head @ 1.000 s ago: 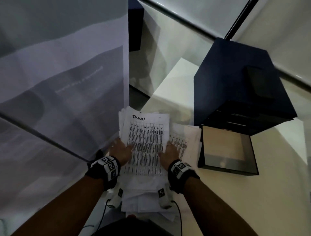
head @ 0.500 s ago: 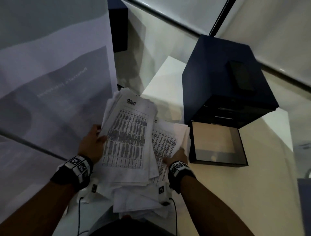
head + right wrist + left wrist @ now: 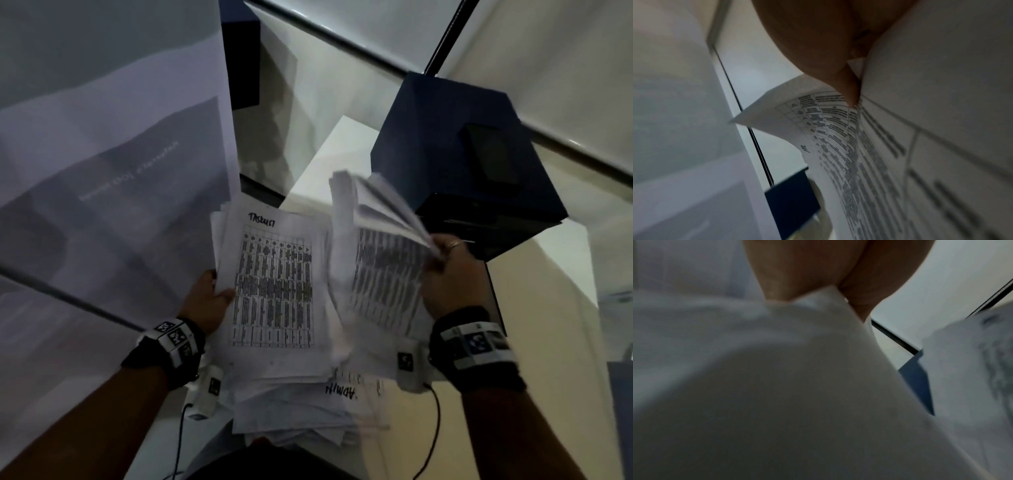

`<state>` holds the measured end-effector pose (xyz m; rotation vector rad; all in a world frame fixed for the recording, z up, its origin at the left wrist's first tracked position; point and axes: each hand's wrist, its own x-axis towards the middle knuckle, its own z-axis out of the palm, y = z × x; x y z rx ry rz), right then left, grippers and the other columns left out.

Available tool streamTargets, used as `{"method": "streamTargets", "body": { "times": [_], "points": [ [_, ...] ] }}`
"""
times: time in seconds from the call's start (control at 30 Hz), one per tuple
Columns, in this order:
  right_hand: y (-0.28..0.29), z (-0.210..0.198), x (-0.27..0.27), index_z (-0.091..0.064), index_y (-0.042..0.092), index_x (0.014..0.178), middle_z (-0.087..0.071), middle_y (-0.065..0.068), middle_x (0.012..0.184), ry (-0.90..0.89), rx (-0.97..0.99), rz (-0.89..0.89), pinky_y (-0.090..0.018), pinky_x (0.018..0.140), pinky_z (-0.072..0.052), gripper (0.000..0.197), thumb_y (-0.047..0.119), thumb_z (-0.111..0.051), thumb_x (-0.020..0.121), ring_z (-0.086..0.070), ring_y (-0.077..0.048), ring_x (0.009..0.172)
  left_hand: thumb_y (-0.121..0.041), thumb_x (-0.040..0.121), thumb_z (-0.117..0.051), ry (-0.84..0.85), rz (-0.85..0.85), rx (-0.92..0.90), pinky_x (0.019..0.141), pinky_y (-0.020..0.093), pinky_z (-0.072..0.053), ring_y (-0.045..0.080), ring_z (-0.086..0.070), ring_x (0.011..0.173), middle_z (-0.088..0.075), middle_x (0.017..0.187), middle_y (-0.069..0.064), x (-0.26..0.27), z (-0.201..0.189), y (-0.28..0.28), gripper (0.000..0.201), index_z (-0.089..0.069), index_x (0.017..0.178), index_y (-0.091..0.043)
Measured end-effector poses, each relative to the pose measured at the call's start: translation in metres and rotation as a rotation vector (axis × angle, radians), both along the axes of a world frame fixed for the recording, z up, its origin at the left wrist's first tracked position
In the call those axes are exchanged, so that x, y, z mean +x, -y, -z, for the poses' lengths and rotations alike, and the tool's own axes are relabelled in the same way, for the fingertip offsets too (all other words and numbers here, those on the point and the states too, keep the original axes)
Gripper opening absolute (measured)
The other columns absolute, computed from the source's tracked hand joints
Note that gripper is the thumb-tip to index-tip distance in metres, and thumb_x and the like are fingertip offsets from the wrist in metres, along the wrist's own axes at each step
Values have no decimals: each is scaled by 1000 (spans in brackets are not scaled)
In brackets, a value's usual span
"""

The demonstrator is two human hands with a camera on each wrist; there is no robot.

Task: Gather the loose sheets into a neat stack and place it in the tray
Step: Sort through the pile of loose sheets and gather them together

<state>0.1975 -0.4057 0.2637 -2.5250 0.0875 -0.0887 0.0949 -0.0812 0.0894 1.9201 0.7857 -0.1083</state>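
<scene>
My left hand (image 3: 219, 291) grips the left edge of a bunch of printed sheets (image 3: 274, 284) headed with handwriting. My right hand (image 3: 442, 253) pinches a second bunch (image 3: 383, 267) by its right edge, lifted so its top corners fan upward. Both bunches overlap in the middle. More loose sheets (image 3: 298, 411) lie under them near my body. In the left wrist view my fingers (image 3: 797, 272) clamp blurred white paper (image 3: 777, 386). The right wrist view shows my thumb (image 3: 828, 56) on curling table-printed sheets (image 3: 879, 146). Only a dark edge of the tray (image 3: 495, 298) shows behind my right hand.
A dark blue drawer cabinet (image 3: 462, 154) stands at the back right on the pale table (image 3: 548, 342), with a black phone-like slab (image 3: 489, 154) on top. A large grey-white panel (image 3: 102, 171) fills the left. Cables (image 3: 435, 428) hang from both wrists.
My right hand has gripped the right-hand sheets and lifted them up and to the right, so they fan open. My left hand keeps hold of the left bunch.
</scene>
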Motion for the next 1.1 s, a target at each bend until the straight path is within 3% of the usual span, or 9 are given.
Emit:
{"method": "streamTargets", "body": {
  "times": [0.2,0.27,0.37,0.5,0.67,0.77,0.87,1.0,1.1],
  "points": [
    [5,-41,24,-57,6,126,-59,-2,108,108,222,-56,-21,88,-40,41,0,-64,86,-52,-11,100,-12,90,-63,-121,160,-14,105,42,-43,27,-56,115,-57,123,5,7,21,19,47,-45,133,-10],
    [-1,-18,32,-57,6,125,-60,2,113,-16,296,-66,-32,97,-46,46,-1,-69,82,-56,-14,104,-20,88,-62,-141,191,-49,106,44,-43,28,-56,117,-57,128,6,8,26,18,49,-45,133,-15],
    [-14,42,38,-61,7,116,-69,-11,109,-268,327,-52,-49,89,-55,48,-4,-75,71,-66,-28,98,-49,70,-73,-74,131,-248,102,47,-46,29,-58,114,-61,121,6,10,28,13,67,-55,122,-10],
    [-42,100,30,-57,6,122,-62,-8,106,-505,214,-92,-31,82,-48,48,-2,-72,78,-59,-25,95,-47,94,-47,-81,-49,-304,92,40,-48,26,-61,97,-66,100,9,12,23,11,36,-64,97,-15],
    [-62,144,27,-37,12,143,-54,-11,134,-638,140,-120,-35,104,-41,65,1,-66,85,-53,-31,122,-39,97,-48,-192,-38,-148,101,44,-47,30,-59,108,-63,121,12,19,22,16,34,-58,119,-15],
    [-69,154,22,-13,17,152,-31,-15,149,-679,-143,-57,-41,111,-33,76,16,-59,91,-37,-38,134,-28,97,-53,-177,-35,-194,108,42,-41,33,-53,123,-52,139,13,19,20,28,54,-32,144,-13],
    [-79,164,-6,4,9,152,-10,-17,158,-809,-352,-100,-43,118,-22,75,20,-46,97,-20,-37,143,-18,98,-52,-205,-70,-250,109,39,-38,34,-49,128,-46,143,15,16,24,44,62,-17,148,-8],
    [-90,169,-27,5,4,152,-7,-13,160,-757,-301,-120,-44,119,-20,85,19,-54,93,-16,-36,144,-26,92,-60,-282,-71,-199,110,45,-38,38,-48,127,-44,144,19,14,32,55,68,-19,143,-8],
    [-87,173,-15,-1,9,154,-4,-6,162,-643,-104,-154,-37,121,-14,77,16,-50,95,-11,-28,148,-25,96,-55,-248,-44,-109,106,36,-40,37,-50,125,-48,138,17,26,25,47,59,-26,142,-3]
  ]
}}
